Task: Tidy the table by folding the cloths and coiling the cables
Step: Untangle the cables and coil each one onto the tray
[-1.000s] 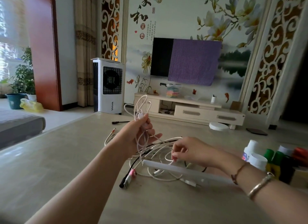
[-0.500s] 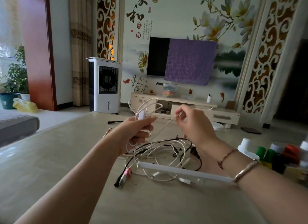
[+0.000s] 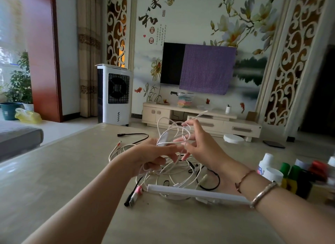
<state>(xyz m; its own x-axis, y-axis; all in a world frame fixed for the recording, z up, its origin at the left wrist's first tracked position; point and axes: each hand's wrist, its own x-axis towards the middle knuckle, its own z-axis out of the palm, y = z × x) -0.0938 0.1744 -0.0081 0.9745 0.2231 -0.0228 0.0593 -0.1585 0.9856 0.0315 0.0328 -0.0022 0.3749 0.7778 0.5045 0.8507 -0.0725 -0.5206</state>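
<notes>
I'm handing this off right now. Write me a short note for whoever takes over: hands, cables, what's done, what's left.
Left hand: grips the gathered loops of the white cable with its inline switch, held above the table.
Right hand: fingers spread among the same loops, guiding a turn; no firm grip visible.
Cable pile: white and black leads lie tangled under the hands, beside a white bar. A separate black cable lies farther back.
Done: a few loops of one white cable gathered.
Left: finish that coil, then coil the others. No cloths visible on the table.
</notes>
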